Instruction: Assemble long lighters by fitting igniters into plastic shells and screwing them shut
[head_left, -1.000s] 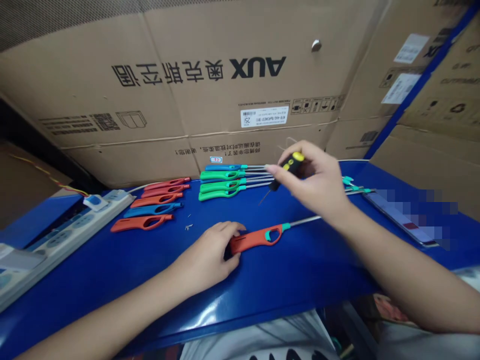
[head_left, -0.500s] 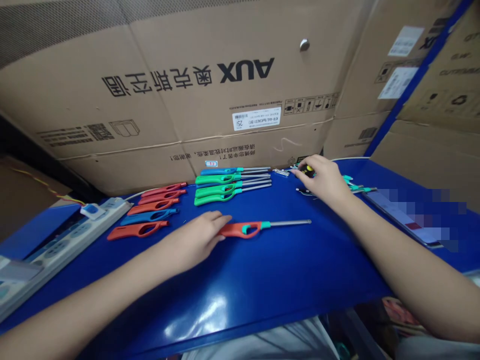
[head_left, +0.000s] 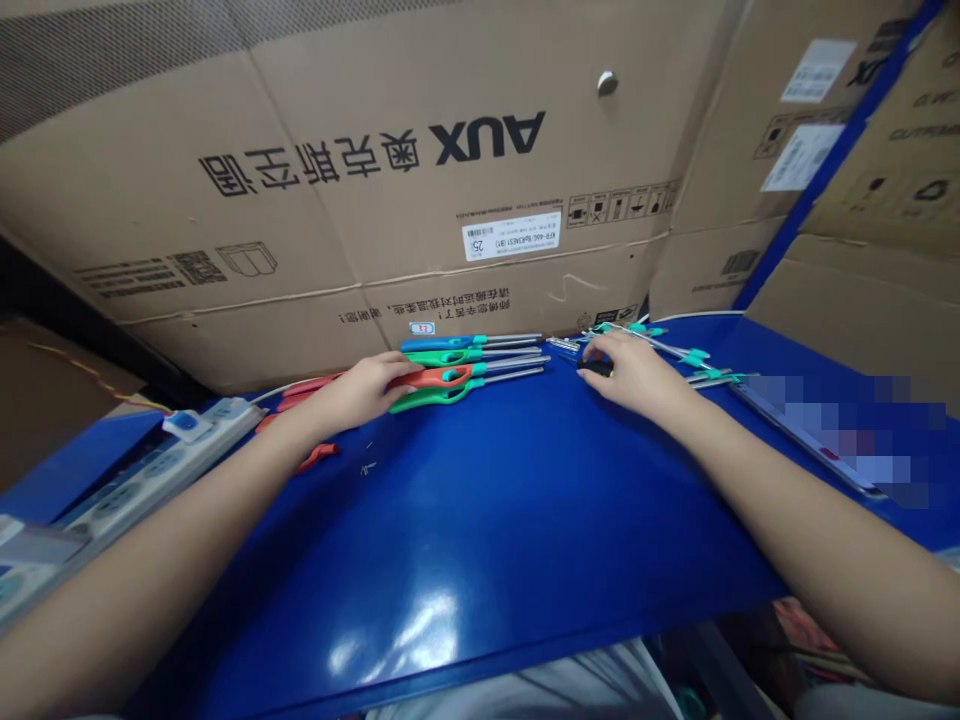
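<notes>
My left hand (head_left: 364,388) is closed around the back end of an orange gas lighter (head_left: 427,378), its metal tube pointing right. The lighter is at the row of green lighters (head_left: 431,402) and overlaps them from above; whether it rests on them I cannot tell. A blue lighter (head_left: 439,344) lies behind the green ones. My right hand (head_left: 630,372) is closed on the black handle of a screwdriver (head_left: 594,368), whose thin shaft points left. Just beyond its tip lie small metal pieces (head_left: 564,344).
Red handle shells (head_left: 321,455) lie partly hidden under my left forearm. Tiny screws (head_left: 367,468) sit nearby. A power strip (head_left: 210,425) runs along the left. Metal tubes with teal ends (head_left: 694,358) and a phone (head_left: 806,438) are at the right. Cardboard (head_left: 337,230) stands behind.
My left hand has carried the orange lighter back and to the left, from the middle of the table to the green lighters. My right hand has lowered slightly with the screwdriver.
</notes>
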